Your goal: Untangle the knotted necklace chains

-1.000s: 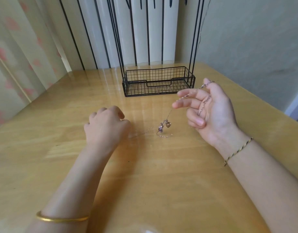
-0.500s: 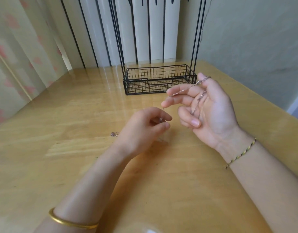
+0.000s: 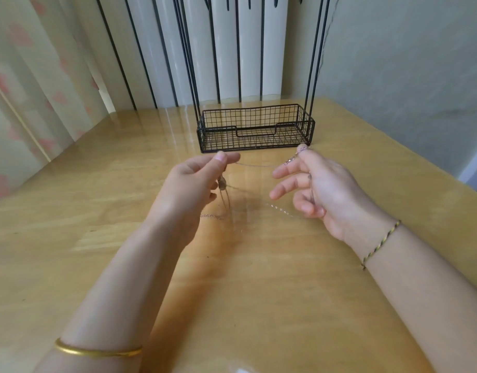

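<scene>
The left hand (image 3: 194,184) pinches the necklace chain (image 3: 255,165), which stretches across to the right hand (image 3: 322,189) and drapes over its loosely spread fingers.

Two hands — left hand (image 3: 194,181), right hand (image 3: 321,189) — one wire basket (image 3: 256,127), one bangle (image 3: 97,352).

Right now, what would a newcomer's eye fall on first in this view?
A thin silvery necklace chain stretched in the air between the two hands at mid-frame: the left hand pinches it, with small pendants dangling below, and it runs to the top fingertip of the right hand. Behind them a black wire basket stands on the glossy wooden table.
</scene>
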A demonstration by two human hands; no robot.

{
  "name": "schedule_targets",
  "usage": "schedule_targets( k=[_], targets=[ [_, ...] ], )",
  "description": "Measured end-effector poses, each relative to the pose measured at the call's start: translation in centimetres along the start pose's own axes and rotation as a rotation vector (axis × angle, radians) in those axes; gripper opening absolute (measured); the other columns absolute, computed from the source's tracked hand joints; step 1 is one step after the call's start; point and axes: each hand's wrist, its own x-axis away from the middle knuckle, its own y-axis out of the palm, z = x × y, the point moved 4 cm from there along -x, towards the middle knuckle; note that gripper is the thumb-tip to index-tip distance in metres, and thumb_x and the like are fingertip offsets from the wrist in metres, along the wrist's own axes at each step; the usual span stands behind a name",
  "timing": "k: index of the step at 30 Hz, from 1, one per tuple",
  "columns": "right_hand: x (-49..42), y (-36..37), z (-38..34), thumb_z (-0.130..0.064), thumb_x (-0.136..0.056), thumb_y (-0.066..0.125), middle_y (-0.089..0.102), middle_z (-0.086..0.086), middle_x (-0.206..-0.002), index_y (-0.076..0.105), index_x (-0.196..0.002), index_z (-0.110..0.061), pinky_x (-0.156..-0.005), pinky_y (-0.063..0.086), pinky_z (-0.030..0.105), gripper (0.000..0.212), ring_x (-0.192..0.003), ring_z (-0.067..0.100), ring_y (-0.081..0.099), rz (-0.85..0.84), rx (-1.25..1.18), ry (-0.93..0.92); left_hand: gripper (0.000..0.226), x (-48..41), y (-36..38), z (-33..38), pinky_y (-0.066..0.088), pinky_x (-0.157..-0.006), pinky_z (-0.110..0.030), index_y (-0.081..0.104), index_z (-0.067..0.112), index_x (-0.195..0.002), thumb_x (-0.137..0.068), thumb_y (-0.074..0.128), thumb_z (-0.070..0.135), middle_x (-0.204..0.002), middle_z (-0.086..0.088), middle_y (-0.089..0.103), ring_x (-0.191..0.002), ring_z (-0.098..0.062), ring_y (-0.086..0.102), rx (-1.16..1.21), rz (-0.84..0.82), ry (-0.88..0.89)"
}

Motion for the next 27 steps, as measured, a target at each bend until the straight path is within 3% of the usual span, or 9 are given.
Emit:
schedule_targets(
  k=[3,10,16,19,22,24,27],
  targets=[
    [0.0,0.0,0.1,-0.038,-0.101,0.032,0.067,0.01,-0.059,0.06,-0.089,-0.005,-0.032,0.017,0.014,0.045,-0.03,0.013,0.029,0.015,0.041,0.027,0.025,-0.2,-0.3,0.1,0.036,-0.066,-0.022,0.073,0.023,-0.098,-0.098,0.049,0.029,-0.052,0.015,0.048,-0.066,-0.008,0.045,0.088,0.012,-0.022],
    [-0.5,-0.3,0.6,-0.012,-0.095,0.041,0.065,0.006,-0.056,0.055,-0.092,-0.009,-0.036,0.019,0.016,0.015,-0.031,0.013,0.034,0.096,0.016,0.069,0.023,0.0,0.2,0.2,0.037,-0.058,-0.019,0.071,0.012,-0.101,-0.096,0.052,0.024,-0.06,0.002,0.045,-0.053,-0.004,0.045,0.188,-0.074,-0.028],
    [-0.5,-0.6,0.8,-0.002,-0.09,0.042,0.064,0.003,-0.074,0.058,-0.088,-0.016,-0.042,0.033,0.02,0.021,-0.045,0.01,0.046,0.158,0.059,0.048,0.019,0.4,0.7,0.3,0.043,-0.061,-0.019,0.073,0.013,-0.098,-0.093,0.056,0.022,-0.068,-0.002,0.049,-0.057,-0.005,0.051,0.205,-0.161,-0.063],
    [-0.8,-0.8,0.8,-0.005,-0.09,0.046,0.064,0.0,-0.099,0.061,-0.098,-0.019,-0.063,0.044,0.024,0.022,-0.079,0.013,0.057,0.187,0.234,-0.04,0.016,0.5,0.9,0.4,0.047,-0.06,-0.017,0.072,0.014,-0.098,-0.091,0.057,0.016,-0.071,-0.003,0.059,-0.061,-0.006,0.057,0.22,-0.183,-0.07],
    [-0.7,-0.7,0.4,-0.006,-0.088,0.047,0.062,-0.003,-0.11,0.063,-0.105,-0.021,-0.079,0.043,0.027,0.028,-0.101,0.014,0.054,0.231,0.458,-0.183,0.016,0.6,1.1,0.5,0.051,-0.06,-0.016,0.069,0.012,-0.101,-0.091,0.056,0.012,-0.075,0.001,0.069,-0.065,-0.007,0.063,0.254,-0.21,-0.076],
    [-0.2,-0.4,-0.4,-0.002,-0.086,0.049,0.064,-0.005,-0.105,0.065,-0.1,-0.021,-0.087,0.044,0.026,0.029,-0.104,0.011,0.055,0.246,0.489,-0.319,0.016,0.7,1.3,0.6,0.052,-0.062,-0.016,0.067,0.011,-0.102,-0.092,0.056,0.01,-0.077,0.001,0.07,-0.066,-0.009,0.065,0.281,-0.223,-0.075],
    [0.6,0.8,-1.2,0.001,-0.086,0.053,0.069,-0.005,-0.094,0.066,-0.093,-0.017,-0.083,0.048,0.02,0.024,-0.093,0.007,0.064,0.097,0.267,-0.378,0.015,0.8,1.4,0.8,0.054,-0.062,-0.017,0.066,0.012,-0.101,-0.091,0.055,0.008,-0.078,-0.001,0.072,-0.068,-0.012,0.067,0.304,-0.235,-0.068]
  ],
)
